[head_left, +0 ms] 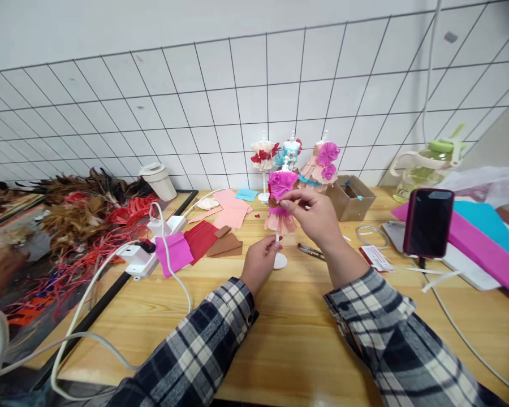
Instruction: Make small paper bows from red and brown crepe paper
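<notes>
A small mannequin stand wearing a magenta and pink paper dress stands on the wooden table in front of me. My left hand is closed round the white pole of the stand, just above its round base. My right hand pinches the dress at its upper part, thumb and fingers pressed on the magenta paper flower. Both sleeves are plaid.
Three finished paper-dress mannequins stand at the tiled wall. Folded coloured papers, a white power strip with cables, small scissors, a cardboard box, a phone on a stand and feathers lie around.
</notes>
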Demonstrator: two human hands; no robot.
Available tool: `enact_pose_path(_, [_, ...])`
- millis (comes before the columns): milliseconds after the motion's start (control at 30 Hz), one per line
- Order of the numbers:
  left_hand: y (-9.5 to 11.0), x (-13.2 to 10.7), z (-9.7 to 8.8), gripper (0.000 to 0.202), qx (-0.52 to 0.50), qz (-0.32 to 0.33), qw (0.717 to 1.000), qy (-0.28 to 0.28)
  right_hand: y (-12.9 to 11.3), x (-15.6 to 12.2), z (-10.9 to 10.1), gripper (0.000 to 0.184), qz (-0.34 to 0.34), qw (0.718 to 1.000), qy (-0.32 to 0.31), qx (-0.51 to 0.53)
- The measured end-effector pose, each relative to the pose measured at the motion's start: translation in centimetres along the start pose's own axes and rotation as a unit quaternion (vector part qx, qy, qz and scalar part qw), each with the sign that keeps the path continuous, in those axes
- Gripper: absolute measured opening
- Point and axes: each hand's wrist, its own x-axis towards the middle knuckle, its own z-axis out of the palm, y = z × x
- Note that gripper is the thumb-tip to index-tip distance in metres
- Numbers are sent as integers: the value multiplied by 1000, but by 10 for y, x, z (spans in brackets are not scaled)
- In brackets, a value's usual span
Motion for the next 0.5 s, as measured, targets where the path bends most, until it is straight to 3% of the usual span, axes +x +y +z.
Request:
enact_pose_path(233, [11,-3,2,27,2,-11,1000,-12,0,5,-29,23,1,996,43,-76])
enact_pose_path(500, [10,-5,1,25,10,3,1000,-26,1,4,-22,20,-1,997,49,-63])
